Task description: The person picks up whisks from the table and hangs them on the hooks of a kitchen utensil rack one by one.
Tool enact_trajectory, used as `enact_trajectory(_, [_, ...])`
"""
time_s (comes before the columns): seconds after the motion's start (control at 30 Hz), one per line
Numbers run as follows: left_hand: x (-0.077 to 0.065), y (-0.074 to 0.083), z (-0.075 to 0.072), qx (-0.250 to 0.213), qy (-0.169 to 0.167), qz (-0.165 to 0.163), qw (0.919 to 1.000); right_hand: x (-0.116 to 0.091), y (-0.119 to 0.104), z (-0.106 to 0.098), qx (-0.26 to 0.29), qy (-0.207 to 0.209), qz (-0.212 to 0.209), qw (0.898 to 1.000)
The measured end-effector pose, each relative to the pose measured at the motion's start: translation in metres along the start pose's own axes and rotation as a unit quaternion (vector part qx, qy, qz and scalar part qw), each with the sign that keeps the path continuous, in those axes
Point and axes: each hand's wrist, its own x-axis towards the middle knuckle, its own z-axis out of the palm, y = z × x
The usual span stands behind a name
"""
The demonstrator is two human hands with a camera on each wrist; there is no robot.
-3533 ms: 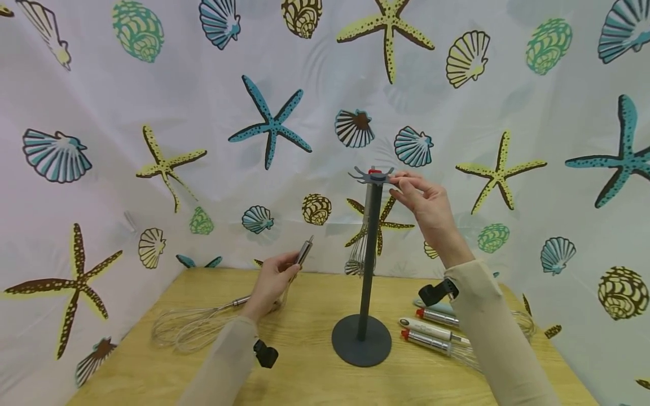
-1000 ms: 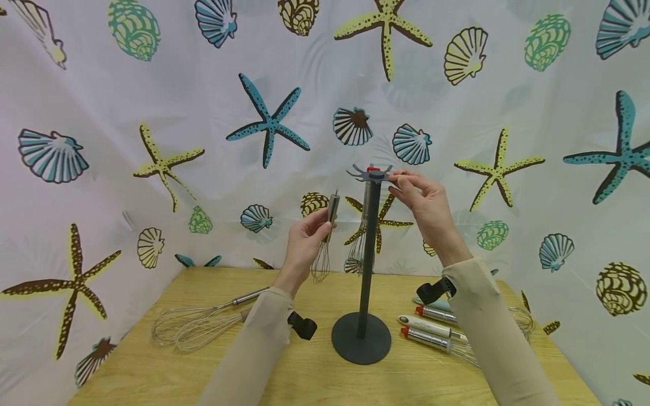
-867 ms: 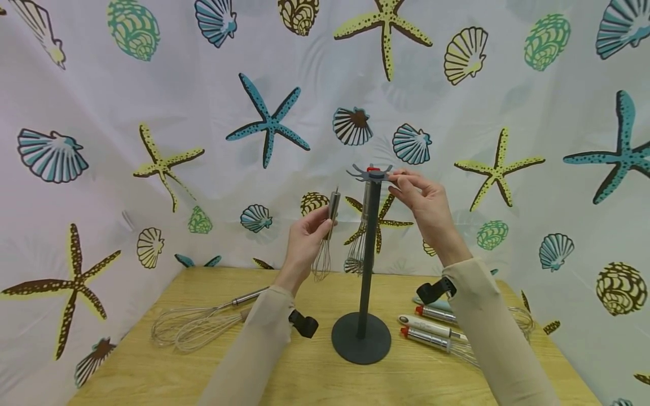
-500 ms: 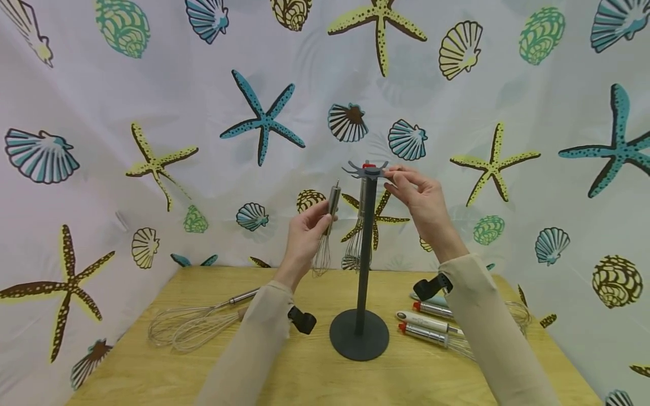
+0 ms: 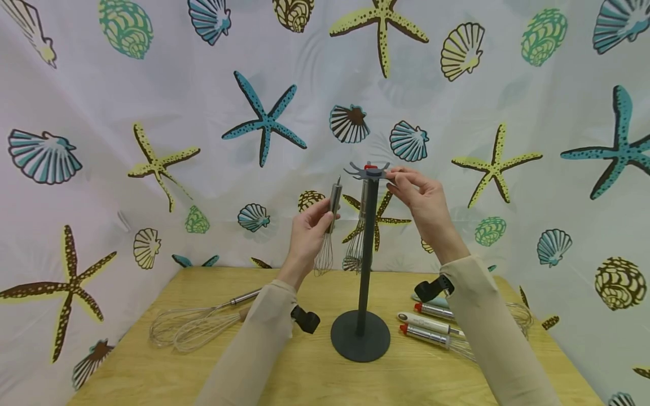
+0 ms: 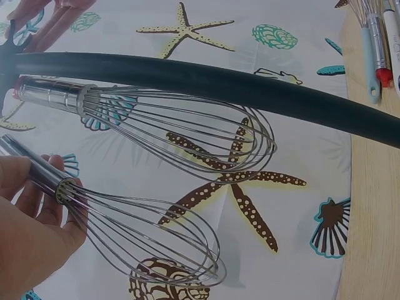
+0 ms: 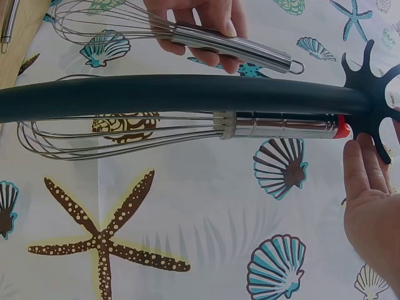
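Note:
My left hand (image 5: 310,231) pinches the steel handle of a small whisk (image 5: 335,197) between thumb and fingers, its wire loops pointing down, left of the dark stand (image 5: 367,254). In the right wrist view this whisk (image 7: 231,49) shows a wire ring at its handle end. At the stand's top, my right hand (image 5: 424,197) pinches one arm of the hooked rack (image 5: 373,171). A second whisk (image 7: 275,125), steel with a red tip, hangs from the rack behind the pole; its loops (image 6: 181,125) lie close beside the pole in the left wrist view.
Two whisks (image 5: 198,327) lie on the wooden table (image 5: 304,378) at left. Several more handles, among them a white one (image 5: 426,322) and a red-tipped one (image 5: 426,335), lie at right, partly behind my right forearm. A shell-patterned cloth (image 5: 284,45) stands behind.
My left hand has lifted the small whisk up from over the table and to the right, near the rack, then edged slightly higher. My right hand keeps its grip on the rack arm.

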Motion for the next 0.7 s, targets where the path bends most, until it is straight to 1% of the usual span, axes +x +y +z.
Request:
enact_trajectory(0.23, [0.004,0.009,0.004,-0.001,-0.008,0.012,0.9999,-0.001,0.000,0.000,0.000,0.001,0.001,1.000])
enact_trajectory(0.33, [0.006,0.014,0.007,-0.003,-0.004,0.013,0.9999,-0.001,0.000,0.001,0.003,0.003,0.001,1.000])
enact_trajectory(0.53, [0.010,0.022,0.012,-0.020,0.005,0.020,0.9996,0.000,0.001,0.001,-0.003,0.002,-0.002,1.000])
enact_trajectory(0.7, [0.011,0.025,0.016,-0.018,0.005,0.024,0.9995,0.000,0.002,0.000,0.001,0.002,-0.002,1.000])
